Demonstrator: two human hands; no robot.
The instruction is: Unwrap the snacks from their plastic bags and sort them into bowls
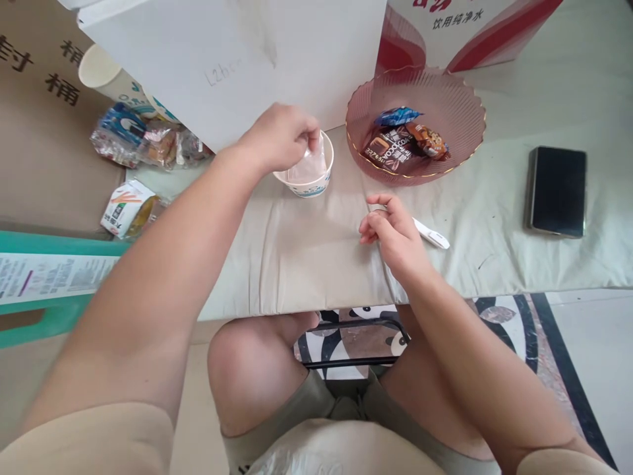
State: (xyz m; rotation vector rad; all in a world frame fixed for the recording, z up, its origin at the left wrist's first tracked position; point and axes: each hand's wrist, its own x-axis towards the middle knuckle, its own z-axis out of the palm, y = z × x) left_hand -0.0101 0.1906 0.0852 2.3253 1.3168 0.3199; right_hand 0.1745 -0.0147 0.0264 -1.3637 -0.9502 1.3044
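My left hand point(287, 140) is closed, its fingertips pinching a clear plastic wrapper point(310, 165) at the mouth of a white paper cup point(310, 190) with a blue print. Part of the wrapper is down inside the cup. My right hand point(395, 239) hovers at or just over the cloth, fingers loosely bent and apart, with nothing visible between them. Beside it lies a slim white handle-like object point(434, 235), its other end hidden behind the hand. A pink ribbed glass bowl point(465, 119) holds several wrapped snacks point(395, 145) in blue, brown and orange.
A white box point(297, 59) and a red-and-white carton point(475, 33) stand at the back. On the right lies a black-screened device point(558, 191). Snack packets point(158, 142) and paper cups point(101, 69) are at left, near a green-edged carrier point(59, 244). The cloth-covered table point(306, 264) ends before my knees.
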